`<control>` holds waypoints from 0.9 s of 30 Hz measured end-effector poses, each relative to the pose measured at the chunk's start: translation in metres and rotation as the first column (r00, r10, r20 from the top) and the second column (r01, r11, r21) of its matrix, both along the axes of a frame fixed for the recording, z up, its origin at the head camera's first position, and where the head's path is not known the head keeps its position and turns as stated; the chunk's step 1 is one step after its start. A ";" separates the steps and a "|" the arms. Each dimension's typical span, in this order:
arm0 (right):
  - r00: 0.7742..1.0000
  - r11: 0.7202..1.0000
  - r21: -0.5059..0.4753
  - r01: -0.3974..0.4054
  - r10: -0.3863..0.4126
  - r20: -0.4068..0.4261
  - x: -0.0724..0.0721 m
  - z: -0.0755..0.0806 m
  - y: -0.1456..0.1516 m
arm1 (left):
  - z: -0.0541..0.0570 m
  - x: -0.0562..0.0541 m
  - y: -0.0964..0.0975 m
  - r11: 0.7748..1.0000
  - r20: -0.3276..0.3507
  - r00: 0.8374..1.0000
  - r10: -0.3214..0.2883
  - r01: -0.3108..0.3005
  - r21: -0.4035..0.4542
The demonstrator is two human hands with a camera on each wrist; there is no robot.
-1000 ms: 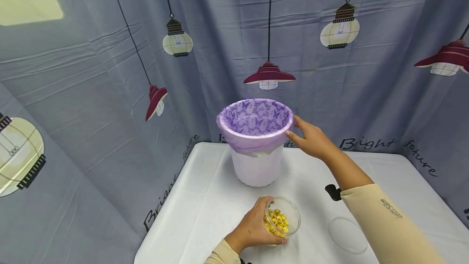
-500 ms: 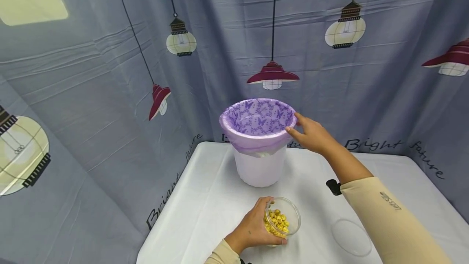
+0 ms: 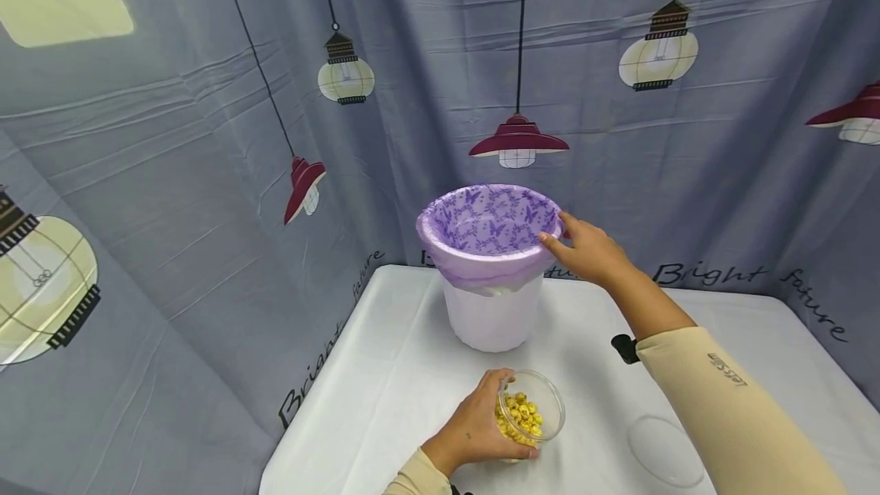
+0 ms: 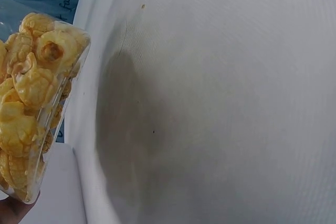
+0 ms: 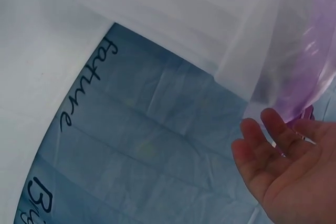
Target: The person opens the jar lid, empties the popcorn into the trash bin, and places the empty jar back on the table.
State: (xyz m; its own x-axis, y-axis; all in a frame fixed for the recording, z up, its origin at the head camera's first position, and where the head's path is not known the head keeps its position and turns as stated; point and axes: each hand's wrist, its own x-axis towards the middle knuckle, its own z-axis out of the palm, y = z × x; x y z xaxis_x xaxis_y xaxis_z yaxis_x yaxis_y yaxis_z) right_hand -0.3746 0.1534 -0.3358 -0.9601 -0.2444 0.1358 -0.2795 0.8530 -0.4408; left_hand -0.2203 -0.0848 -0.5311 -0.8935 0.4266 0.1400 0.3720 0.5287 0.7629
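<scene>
In the head view my left hand (image 3: 474, 422) grips a clear round jar (image 3: 548, 397), tilted over the table. Yellow caramel popcorn (image 3: 521, 415) lies in it, and the left wrist view shows the popcorn (image 4: 31, 77) close through the clear wall. My right hand (image 3: 591, 250) reaches to the right side of a white bin (image 3: 491, 319) lined with a purple butterfly-print bag (image 3: 474, 270). Thumb and forefinger touch the bag-covered rim. In the right wrist view the fingers (image 5: 278, 140) are loosely bent beside the bag's edge.
A clear round lid (image 3: 665, 449) lies flat on the white-covered table (image 3: 399, 350), partly behind the right sleeve (image 3: 715, 396). Behind the table hangs a grey-blue curtain (image 3: 426, 98) printed with lamps and lettering.
The head view has panned slightly left, so bin and lid sit further right in it. My right thumb lies further over the bin's rim; my left hand keeps its grip on the jar.
</scene>
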 end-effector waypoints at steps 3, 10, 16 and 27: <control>1.000 1.000 -0.008 0.008 -0.008 -0.005 -0.002 -0.002 -0.001 | 0.000 -0.001 0.000 1.000 -0.001 1.000 0.000 0.000 0.004; 1.000 1.000 -0.022 0.021 -0.021 -0.016 -0.006 -0.007 -0.004 | -0.003 -0.001 -0.002 1.000 -0.007 1.000 0.006 -0.006 -0.001; 0.999 0.999 -0.016 0.038 -0.039 -0.018 -0.008 -0.010 -0.004 | -0.002 -0.001 -0.002 1.000 0.001 1.000 0.002 -0.002 0.004; 0.997 0.996 -0.027 0.082 -0.082 0.002 -0.006 -0.013 -0.006 | 0.000 0.001 -0.001 1.000 0.016 1.000 -0.001 0.001 0.005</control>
